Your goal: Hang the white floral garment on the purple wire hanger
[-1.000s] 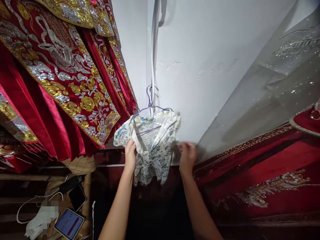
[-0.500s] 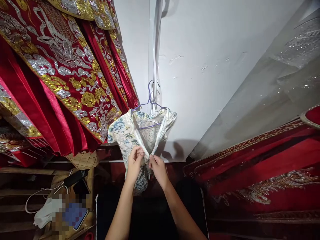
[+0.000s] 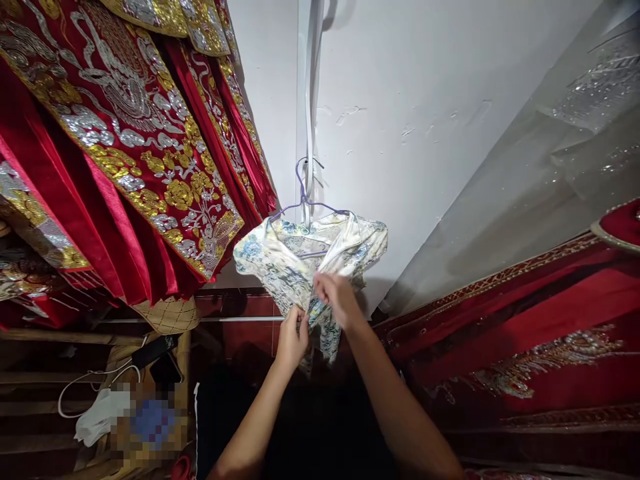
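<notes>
Your left hand point(image 3: 293, 337) and right hand point(image 3: 336, 299) both pinch with closed fingers the front of the flowered blouse point(image 3: 300, 260) on its purple hanger point(image 3: 303, 200).

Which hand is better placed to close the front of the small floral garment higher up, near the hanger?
Probably the right hand: it is higher on the floral garment, nearer the purple hanger. The left hand pinches the fabric lower down, where it can hold it steady.
</notes>
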The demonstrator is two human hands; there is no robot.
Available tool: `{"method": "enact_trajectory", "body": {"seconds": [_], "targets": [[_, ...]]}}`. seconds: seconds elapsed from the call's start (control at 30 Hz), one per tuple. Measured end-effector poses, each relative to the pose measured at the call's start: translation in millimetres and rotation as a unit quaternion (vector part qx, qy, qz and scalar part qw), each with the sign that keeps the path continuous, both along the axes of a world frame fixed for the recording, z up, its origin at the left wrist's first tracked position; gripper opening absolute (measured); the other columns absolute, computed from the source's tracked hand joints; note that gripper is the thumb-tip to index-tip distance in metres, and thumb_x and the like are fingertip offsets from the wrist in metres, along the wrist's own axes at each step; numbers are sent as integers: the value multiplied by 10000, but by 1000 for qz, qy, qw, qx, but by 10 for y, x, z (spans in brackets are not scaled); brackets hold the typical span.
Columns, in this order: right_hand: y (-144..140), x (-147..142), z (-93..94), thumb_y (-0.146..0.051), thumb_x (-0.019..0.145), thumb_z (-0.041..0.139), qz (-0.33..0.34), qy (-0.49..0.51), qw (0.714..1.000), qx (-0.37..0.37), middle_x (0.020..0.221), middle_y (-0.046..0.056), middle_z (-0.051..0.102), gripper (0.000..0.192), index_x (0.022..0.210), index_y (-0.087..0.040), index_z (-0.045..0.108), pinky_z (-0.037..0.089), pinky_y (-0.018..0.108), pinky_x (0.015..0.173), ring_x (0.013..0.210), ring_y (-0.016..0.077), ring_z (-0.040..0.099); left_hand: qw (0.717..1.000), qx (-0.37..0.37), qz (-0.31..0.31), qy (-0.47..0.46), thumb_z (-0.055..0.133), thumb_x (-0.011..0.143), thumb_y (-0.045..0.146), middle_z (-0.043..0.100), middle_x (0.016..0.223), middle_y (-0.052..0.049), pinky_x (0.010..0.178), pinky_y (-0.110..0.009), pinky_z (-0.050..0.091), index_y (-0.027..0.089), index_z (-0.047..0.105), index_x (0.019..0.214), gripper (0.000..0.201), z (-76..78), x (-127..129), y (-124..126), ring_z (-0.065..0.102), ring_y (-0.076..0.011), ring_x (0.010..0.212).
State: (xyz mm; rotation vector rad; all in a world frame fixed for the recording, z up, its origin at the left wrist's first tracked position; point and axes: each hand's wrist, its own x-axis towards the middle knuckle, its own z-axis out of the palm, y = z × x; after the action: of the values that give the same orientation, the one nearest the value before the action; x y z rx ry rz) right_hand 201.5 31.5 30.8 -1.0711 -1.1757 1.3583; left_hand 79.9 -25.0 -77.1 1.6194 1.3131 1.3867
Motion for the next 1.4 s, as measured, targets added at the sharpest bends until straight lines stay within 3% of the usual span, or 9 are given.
{"method": "enact_trajectory", "body": {"seconds": [0.13, 0.27, 0.37, 0.5, 0.63, 0.9, 1.1, 1.2, 1.4], "targets": [[366, -8, 683, -390, 797, 656, -39, 43, 997, 58, 442, -33, 489, 278, 652, -160, 600, 223, 207, 375, 376, 66, 346, 999, 8, -18, 38, 485, 930, 255, 523, 747, -29, 689, -309, 385, 221, 487, 784, 150, -54, -11, 130, 494, -194, 709], [406, -93, 907, -398, 814, 646, -41, 59, 993, 97, 458, -29, 507, 280, 663, -167, 600, 253, 195, 378, 384, 69, 382, 998, 4, -50, 50, 530, 874, 206, 519, 697, -11, 648, -288, 378, 212, 496, 734, 145, 71, -86, 304, 485, -181, 653], [297, -131, 843, -415, 845, 608, -15, 48, 992, 114, 461, -33, 506, 300, 662, -179, 583, 281, 196, 393, 400, 76, 402, 998, 38, -50, 24, 570, 864, 211, 598, 816, -32, 756, -301, 426, 202, 566, 834, 32, 485, -136, 431, 564, -192, 782], [204, -124, 809, -432, 867, 588, 15, -7, 989, 145, 447, -32, 498, 325, 658, -184, 571, 314, 212, 426, 410, 86, 411, 982, 178, -11, -67, 575, 914, 270, 655, 1012, -77, 864, -316, 448, 211, 580, 1221, 312, 1323, -175, 629, 617, -201, 921], [290, -81, 745, -516, 893, 565, 19, -38, 977, 211, 467, -40, 466, 378, 708, -187, 584, 294, 234, 450, 436, 97, 393, 976, 214, -19, 16, 554, 938, 304, 689, 898, -53, 792, -296, 443, 206, 687, 1007, 178, 1798, -227, 790, 625, -190, 813], [486, -58, 234, -536, 888, 552, -10, -121, 968, 220, 493, -45, 403, 406, 666, -199, 586, 225, 266, 461, 445, 103, 319, 973, 221, 67, -3, 596, 920, 322, 664, 821, -40, 784, -293, 444, 196, 668, 962, 152, 1812, -445, 725, 615, -192, 807], [334, -106, 475, -544, 917, 517, 67, -36, 975, 211, 563, -34, 539, 338, 879, -220, 606, 343, 250, 499, 482, 119, 442, 967, 232, 28, 98, 611, 910, 318, 666, 884, -48, 820, -313, 434, 198, 676, 954, 144, 1882, -466, 729, 595, -205, 865], [309, -166, 609, -537, 918, 521, 50, -38, 971, 232, 564, -36, 501, 344, 806, -217, 573, 332, 249, 497, 489, 114, 422, 963, 242, 31, 113, 592, 923, 311, 663, 900, -51, 845, -322, 426, 197, 670, 942, 139, 1830, -371, 707, 583, -208, 891], [394, -241, 409, -380, 881, 554, -34, -116, 963, 241, 547, -37, 371, 352, 593, -211, 442, 245, 262, 485, 504, 109, 335, 959, 264, 99, -28, 589, 932, 349, 633, 900, -35, 823, -280, 447, 188, 650, 928, 172, 1918, -436, 694, 586, -169, 878]]}}
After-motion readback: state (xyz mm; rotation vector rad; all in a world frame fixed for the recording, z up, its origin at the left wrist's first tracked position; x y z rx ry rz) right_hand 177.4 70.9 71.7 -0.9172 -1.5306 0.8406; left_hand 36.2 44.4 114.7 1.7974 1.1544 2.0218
